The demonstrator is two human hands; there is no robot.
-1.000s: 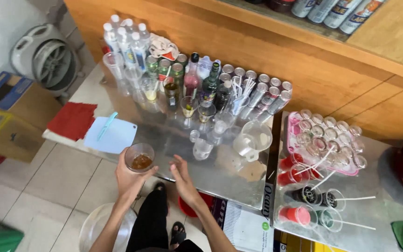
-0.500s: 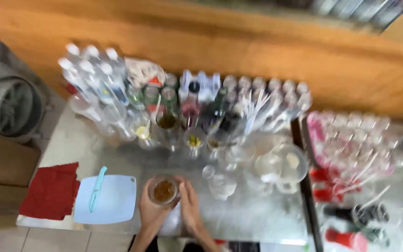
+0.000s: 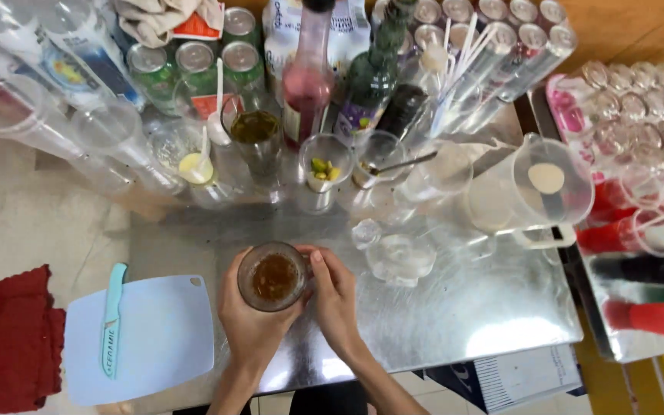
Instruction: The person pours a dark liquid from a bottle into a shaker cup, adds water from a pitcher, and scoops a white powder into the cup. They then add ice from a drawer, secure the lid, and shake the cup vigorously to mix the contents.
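Low in the frame's centre, the left hand (image 3: 251, 327) and right hand (image 3: 337, 301) are both gripping a clear cup (image 3: 273, 277) of brown liquid above the metal table (image 3: 455, 315), their forearms cut off by the bottom edge.

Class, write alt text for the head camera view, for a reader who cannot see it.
Seen from above, a left hand and a right hand cup a clear glass of brown liquid over a shiny metal table. Bottles and cans crowd the far edge; a pale blue cutting board with a turquoise knife lies left.
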